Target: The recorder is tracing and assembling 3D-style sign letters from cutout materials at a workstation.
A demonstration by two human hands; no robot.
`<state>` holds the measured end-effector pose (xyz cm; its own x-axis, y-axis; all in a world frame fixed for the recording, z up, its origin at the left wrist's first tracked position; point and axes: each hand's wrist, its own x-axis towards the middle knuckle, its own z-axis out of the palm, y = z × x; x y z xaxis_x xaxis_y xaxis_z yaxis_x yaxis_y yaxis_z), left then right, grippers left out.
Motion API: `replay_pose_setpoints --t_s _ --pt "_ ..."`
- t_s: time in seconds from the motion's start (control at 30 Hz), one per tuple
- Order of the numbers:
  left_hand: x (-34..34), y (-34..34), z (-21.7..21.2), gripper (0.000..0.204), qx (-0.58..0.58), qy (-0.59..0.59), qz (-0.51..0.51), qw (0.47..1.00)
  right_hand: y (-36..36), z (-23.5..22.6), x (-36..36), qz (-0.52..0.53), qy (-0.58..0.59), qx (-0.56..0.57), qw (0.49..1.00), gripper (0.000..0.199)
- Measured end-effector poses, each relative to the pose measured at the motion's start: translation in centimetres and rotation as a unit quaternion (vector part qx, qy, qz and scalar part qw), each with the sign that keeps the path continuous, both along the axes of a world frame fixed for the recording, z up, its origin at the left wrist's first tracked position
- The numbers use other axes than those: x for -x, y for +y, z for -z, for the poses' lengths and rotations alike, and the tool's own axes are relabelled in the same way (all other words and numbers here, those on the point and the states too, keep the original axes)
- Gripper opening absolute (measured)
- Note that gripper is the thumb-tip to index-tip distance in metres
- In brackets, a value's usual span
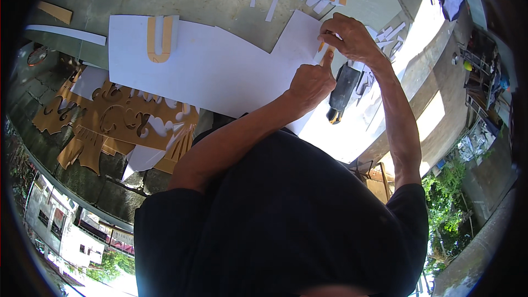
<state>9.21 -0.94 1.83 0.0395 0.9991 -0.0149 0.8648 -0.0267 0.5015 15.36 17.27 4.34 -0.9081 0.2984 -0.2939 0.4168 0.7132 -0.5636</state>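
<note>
Right of centre, our left hand (311,83) is closed, forefinger pinning the white sheet (220,71) flat on the tabletop (214,0). Our right hand (349,37) pinches a small orange-and-white piece (325,45) at the sheet's edge. A dark tool (342,91) lies just beside.

Both hands (330,60) at white sheet (220,71)

left grip (311,83) fisted, forefinger out; right grip (348,37) pinching.

cut-out letter (160,37) on white sheet (209,71), carved panel (118,115) before it, power tool (342,91) right
</note>
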Motion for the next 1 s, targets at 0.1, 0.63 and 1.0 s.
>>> replay_pose_setpoints --t_s 0.1,0.63,1.0 --pt "-0.3 -0.1 0.5 0.029 -0.018 -0.001 -0.005 1.0 -0.7 0.5 0.2 -0.023 -0.005 0.012 1.0 0.017" --pt "0.3 0.2 0.0 0.063 0.015 0.021 0.017 1.0 2.7 2.5 -2.4 0.152 0.046 -0.008 0.987 0.017" --pt "0.6 0.1 -0.4 0.062 0.014 0.026 0.018 0.999 3.2 1.9 -3.1 0.188 0.051 0.095 0.976 0.006"
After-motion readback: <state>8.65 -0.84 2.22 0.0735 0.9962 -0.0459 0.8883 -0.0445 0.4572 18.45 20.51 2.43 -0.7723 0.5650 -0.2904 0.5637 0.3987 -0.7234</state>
